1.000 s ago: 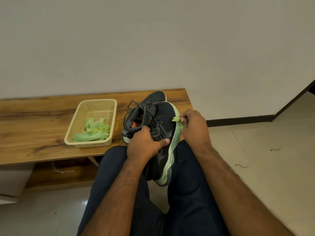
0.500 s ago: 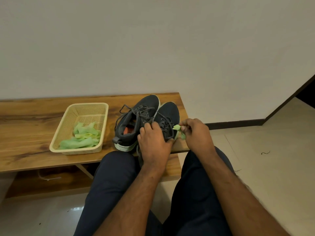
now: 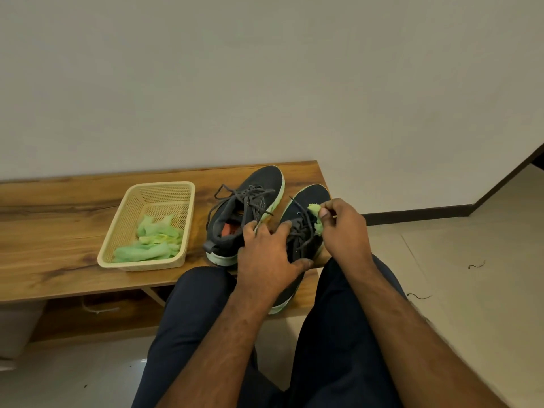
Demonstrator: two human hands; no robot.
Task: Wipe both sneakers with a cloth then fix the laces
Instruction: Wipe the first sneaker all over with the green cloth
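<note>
A: Where are the 2 sneakers sitting relative to the basket (image 3: 117, 245)?

B: Both are standing on the bench (image 3: 59, 269), right of the basket. The far sneaker (image 3: 259, 187) is nearest it; the near sneaker (image 3: 309, 198) is lying just beyond that one.

A: Hand status?

B: The left hand (image 3: 266, 257) is gripping the near sneaker, fingers curling over its collar. The right hand (image 3: 343, 228) is pinching a green cloth (image 3: 315, 214) against its laces (image 3: 303, 231). More cloths (image 3: 153, 242) are lying inside the basket.
</note>
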